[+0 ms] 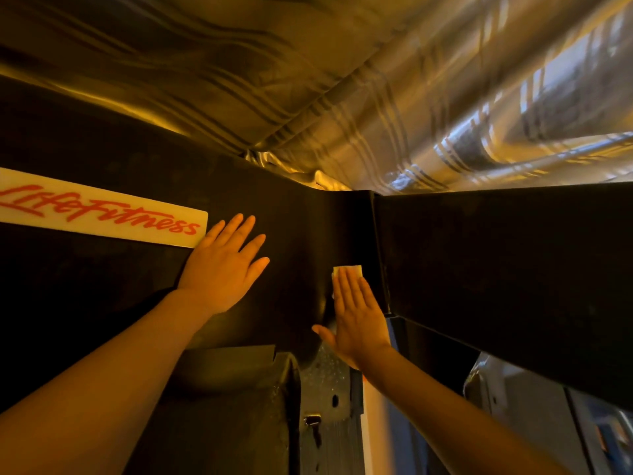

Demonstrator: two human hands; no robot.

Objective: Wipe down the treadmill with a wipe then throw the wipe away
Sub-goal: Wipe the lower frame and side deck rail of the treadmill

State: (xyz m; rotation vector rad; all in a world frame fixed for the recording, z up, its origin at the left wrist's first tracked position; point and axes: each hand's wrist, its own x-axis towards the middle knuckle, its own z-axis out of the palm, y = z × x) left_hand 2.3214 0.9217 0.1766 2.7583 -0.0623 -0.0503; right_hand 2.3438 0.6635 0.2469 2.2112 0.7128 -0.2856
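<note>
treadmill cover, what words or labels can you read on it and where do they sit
"LifeFitness" in red script on a white strip label stuck to the black treadmill cover, just left of the left hand.
No other text is readable; the wipe under the right hand shows none.

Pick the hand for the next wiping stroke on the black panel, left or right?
Right. The right hand already presses the wipe flat on the treadmill panel; the left hand lies bare beside the LifeFitness label.

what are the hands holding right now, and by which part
The right hand presses a wipe flat under its fingers against the black treadmill panel; only the wipe's top edge shows. The left hand rests bare on the panel, holding nothing.
</note>
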